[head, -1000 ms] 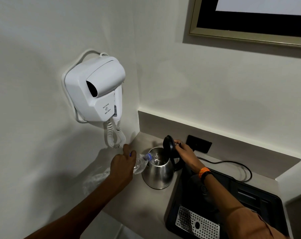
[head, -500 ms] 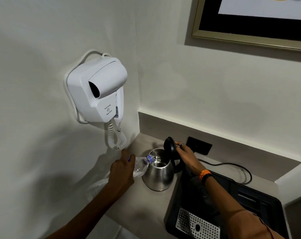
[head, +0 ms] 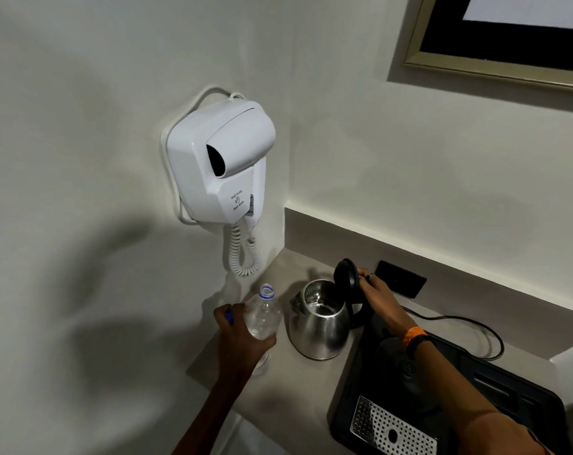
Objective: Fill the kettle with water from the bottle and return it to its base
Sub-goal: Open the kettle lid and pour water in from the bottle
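A steel kettle (head: 319,330) stands on the grey counter (head: 295,385), its black lid (head: 345,279) tipped up and open. My right hand (head: 375,295) holds the lid and the top of the kettle's handle. Left of the kettle, my left hand (head: 242,339) grips a clear plastic bottle (head: 262,315), which is nearly upright with its uncapped mouth up. A blue cap shows between that hand's fingers. The round kettle base (head: 409,367) sits on the black tray, partly under my right forearm.
A black tray (head: 515,399) with a perforated metal drip plate (head: 393,428) lies at the right. A black cord (head: 469,323) runs along the back to a dark wall socket (head: 401,282). A white wall-hung hair dryer (head: 222,165) with a coiled cord hangs above the corner.
The bottle was tipped with its mouth over the kettle's opening; my left hand has drawn it back to the left and turned it nearly upright. My right hand still holds the lid open.
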Demonstrator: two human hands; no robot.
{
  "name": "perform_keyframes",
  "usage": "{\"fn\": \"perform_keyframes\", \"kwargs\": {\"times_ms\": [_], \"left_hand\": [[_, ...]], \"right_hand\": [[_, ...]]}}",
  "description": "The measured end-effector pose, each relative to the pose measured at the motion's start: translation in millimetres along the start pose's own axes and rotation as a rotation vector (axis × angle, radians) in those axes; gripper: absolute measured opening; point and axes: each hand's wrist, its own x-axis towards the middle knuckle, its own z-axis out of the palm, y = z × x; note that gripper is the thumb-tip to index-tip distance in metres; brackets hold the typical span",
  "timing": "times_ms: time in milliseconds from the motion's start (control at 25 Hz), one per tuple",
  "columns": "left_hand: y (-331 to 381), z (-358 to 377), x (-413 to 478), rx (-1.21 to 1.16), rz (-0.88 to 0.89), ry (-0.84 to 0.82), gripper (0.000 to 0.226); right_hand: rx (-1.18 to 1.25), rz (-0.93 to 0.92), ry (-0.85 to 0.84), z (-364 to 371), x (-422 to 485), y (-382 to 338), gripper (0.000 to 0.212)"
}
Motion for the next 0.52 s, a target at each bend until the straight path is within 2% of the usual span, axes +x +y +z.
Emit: {"fn": "perform_keyframes", "kwargs": {"times_ms": [120, 240, 320, 400, 520], "left_hand": [[-14.1, 0.0, -6.4, -0.108, 0.001, 0.123, 0.082], [-13.4, -2.9, -13.2, -0.143, -0.034, 0.123, 0.094], [-6.9, -6.0, -14.1, -0.247, -0.08, 0.114, 0.097], [9.0, -16.8, -11.1, -0.468, -0.088, 0.121, 0.086], [40.5, -31.9, 2.2, -0.714, -0.035, 0.166, 0.035]], "right_hand": [[0.013, 0.01, -0.003, 1.6, -1.3, -1.3, 0.024], [0.02, 0.016, -0.002, 1.8, -1.4, -2.7, 0.027], [0.02, 0.022, -0.006, 2.4, -1.7, -3.8, 0.029], [0.017, 0.026, -0.004, 2.9, -2.1, -3.8, 0.03], [0.007, 0.023, -0.003, 3.6, -2.5, -3.2, 0.03]]}}
